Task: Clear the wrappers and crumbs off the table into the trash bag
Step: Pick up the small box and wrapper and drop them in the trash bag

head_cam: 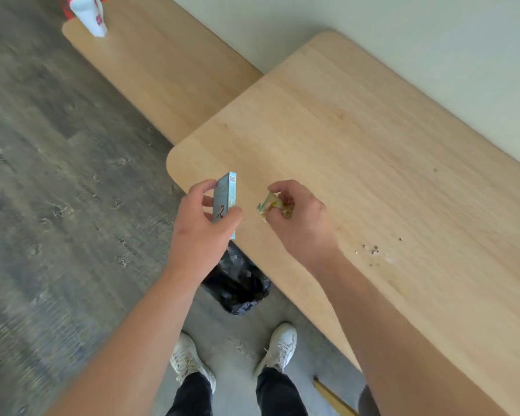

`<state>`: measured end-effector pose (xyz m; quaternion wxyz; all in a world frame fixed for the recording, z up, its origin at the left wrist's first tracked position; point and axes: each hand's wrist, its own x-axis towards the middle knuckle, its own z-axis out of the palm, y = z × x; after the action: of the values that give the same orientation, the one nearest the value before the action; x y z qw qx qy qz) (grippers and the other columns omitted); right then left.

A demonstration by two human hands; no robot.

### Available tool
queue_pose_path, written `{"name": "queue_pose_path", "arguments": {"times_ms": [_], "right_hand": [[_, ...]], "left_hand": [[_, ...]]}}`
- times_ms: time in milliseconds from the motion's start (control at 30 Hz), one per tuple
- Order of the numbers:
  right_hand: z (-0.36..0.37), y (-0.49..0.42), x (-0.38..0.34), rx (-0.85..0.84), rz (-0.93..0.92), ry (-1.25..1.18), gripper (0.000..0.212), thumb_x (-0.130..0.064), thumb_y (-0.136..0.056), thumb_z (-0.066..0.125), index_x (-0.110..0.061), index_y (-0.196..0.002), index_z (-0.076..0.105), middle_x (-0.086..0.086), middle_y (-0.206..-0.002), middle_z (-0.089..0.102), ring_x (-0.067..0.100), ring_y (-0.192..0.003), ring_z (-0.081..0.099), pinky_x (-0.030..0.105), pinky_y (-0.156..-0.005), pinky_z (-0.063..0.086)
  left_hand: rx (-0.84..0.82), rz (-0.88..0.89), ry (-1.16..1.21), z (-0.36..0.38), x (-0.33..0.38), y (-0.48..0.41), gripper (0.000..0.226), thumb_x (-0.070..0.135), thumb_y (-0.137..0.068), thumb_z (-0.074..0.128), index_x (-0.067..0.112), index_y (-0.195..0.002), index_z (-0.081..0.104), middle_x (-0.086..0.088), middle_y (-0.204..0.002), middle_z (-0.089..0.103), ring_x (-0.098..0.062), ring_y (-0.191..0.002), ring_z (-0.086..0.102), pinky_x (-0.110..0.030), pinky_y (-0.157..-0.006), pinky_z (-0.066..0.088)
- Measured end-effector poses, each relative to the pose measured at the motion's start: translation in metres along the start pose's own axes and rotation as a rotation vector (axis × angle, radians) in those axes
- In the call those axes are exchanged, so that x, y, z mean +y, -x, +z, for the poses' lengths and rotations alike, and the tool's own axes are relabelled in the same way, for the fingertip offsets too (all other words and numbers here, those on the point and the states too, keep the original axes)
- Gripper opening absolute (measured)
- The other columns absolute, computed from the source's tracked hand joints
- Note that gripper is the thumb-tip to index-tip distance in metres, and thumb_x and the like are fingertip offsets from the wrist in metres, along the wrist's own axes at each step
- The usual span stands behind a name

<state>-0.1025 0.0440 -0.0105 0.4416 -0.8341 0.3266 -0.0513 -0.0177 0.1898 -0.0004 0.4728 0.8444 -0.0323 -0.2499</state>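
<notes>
My left hand [201,226] grips a slim light-blue box [226,193] upright at the near left corner of the wooden table [373,151]. My right hand [297,217] pinches a crumpled yellow-green wrapper [267,205] just above the table surface, a little right of the box. A black trash bag [237,283] sits open on the floor below the table corner, under my left hand. Dark crumbs [373,250] lie scattered on the table to the right of my right forearm.
A second, lower wooden table [162,61] extends to the far left, with a white and red container [87,13] at its far end. A pale wall runs behind both tables. My white shoes [279,346] stand on the grey floor near the bag.
</notes>
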Motion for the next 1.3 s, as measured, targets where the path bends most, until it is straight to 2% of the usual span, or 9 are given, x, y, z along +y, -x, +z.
{"name": "queue_pose_path", "arguments": {"times_ms": [133,300,500,667,800,967,1067,1200,1300], "right_hand": [[0.069,0.039,-0.034,-0.112,0.059,-0.185,0.033,-0.014,-0.089,0.061,-0.032,-0.117,0.066,-0.013,-0.100,0.070,0.004,-0.082,0.060,0.012,-0.069,0.043],[0.150,0.068,-0.026,-0.230,0.171,-0.274,0.029,-0.016,-0.094,0.063,-0.030,-0.119,0.066,-0.015,-0.104,0.072,0.004,-0.091,0.064,0.008,-0.077,0.046],[0.226,0.063,0.055,-0.244,0.379,-0.197,0.034,-0.010,-0.094,0.061,-0.039,-0.110,0.062,-0.019,-0.103,0.068,-0.007,-0.092,0.063,0.011,-0.079,0.044],[0.278,0.036,0.146,-0.229,0.568,-0.096,0.034,-0.008,-0.096,0.057,-0.032,-0.117,0.067,-0.011,-0.106,0.070,0.012,-0.092,0.066,0.026,-0.078,0.051],[0.322,0.014,0.214,-0.213,0.667,-0.015,0.030,-0.013,-0.095,0.058,-0.031,-0.116,0.069,-0.004,-0.115,0.075,0.022,-0.101,0.071,0.041,-0.090,0.059],[0.357,-0.006,0.270,-0.195,0.746,0.051,0.027,-0.017,-0.097,0.060,-0.029,-0.120,0.067,-0.002,-0.110,0.076,0.023,-0.092,0.072,0.035,-0.077,0.059],[0.370,-0.013,0.290,-0.193,0.777,0.058,0.029,-0.018,-0.095,0.062,-0.027,-0.122,0.066,0.000,-0.111,0.077,0.024,-0.096,0.072,0.037,-0.082,0.060],[0.375,-0.018,0.303,-0.204,0.804,0.028,0.039,-0.014,-0.098,0.056,-0.021,-0.136,0.061,0.001,-0.128,0.073,0.024,-0.114,0.069,0.030,-0.091,0.053],[0.370,-0.016,0.304,-0.235,0.790,-0.001,0.044,-0.011,-0.099,0.051,-0.019,-0.142,0.055,-0.001,-0.140,0.065,0.020,-0.113,0.066,0.030,-0.090,0.051]], "left_hand": [[0.060,-0.101,0.051,-0.054,-0.044,0.000,0.051,0.033,-0.087,0.069,0.040,-0.136,0.054,0.017,-0.112,0.061,0.000,-0.092,0.065,-0.023,-0.072,0.050],[0.009,-0.193,0.036,-0.087,-0.116,-0.005,0.051,0.028,-0.090,0.068,0.038,-0.137,0.053,0.008,-0.115,0.062,-0.007,-0.091,0.067,-0.026,-0.070,0.050],[-0.164,-0.360,0.013,-0.059,-0.214,-0.029,0.043,0.029,-0.093,0.065,0.042,-0.132,0.055,0.014,-0.104,0.061,-0.004,-0.085,0.064,-0.027,-0.070,0.053],[-0.268,-0.487,-0.015,0.004,-0.300,-0.064,0.038,0.030,-0.091,0.063,0.033,-0.129,0.061,0.002,-0.110,0.071,-0.025,-0.102,0.069,-0.042,-0.097,0.056],[-0.302,-0.568,-0.029,0.057,-0.362,-0.098,0.058,0.046,-0.078,0.055,0.029,-0.133,0.061,-0.005,-0.112,0.073,-0.031,-0.105,0.070,-0.048,-0.095,0.058],[-0.306,-0.673,0.012,0.103,-0.407,-0.128,0.047,0.043,-0.091,0.052,0.024,-0.133,0.058,-0.011,-0.119,0.065,-0.035,-0.109,0.066,-0.051,-0.095,0.059],[-0.272,-0.688,0.018,0.120,-0.419,-0.136,0.042,0.035,-0.099,0.050,0.019,-0.138,0.056,-0.011,-0.119,0.063,-0.035,-0.110,0.065,-0.049,-0.096,0.059],[-0.287,-0.647,-0.065,0.131,-0.429,-0.135,0.051,0.037,-0.101,0.048,0.018,-0.148,0.051,-0.009,-0.142,0.061,-0.030,-0.123,0.062,-0.040,-0.101,0.053],[-0.154,-0.551,-0.197,0.122,-0.431,-0.126,0.038,0.035,-0.098,0.053,0.017,-0.131,0.059,-0.008,-0.130,0.065,-0.025,-0.104,0.066,-0.035,-0.084,0.052]]}}
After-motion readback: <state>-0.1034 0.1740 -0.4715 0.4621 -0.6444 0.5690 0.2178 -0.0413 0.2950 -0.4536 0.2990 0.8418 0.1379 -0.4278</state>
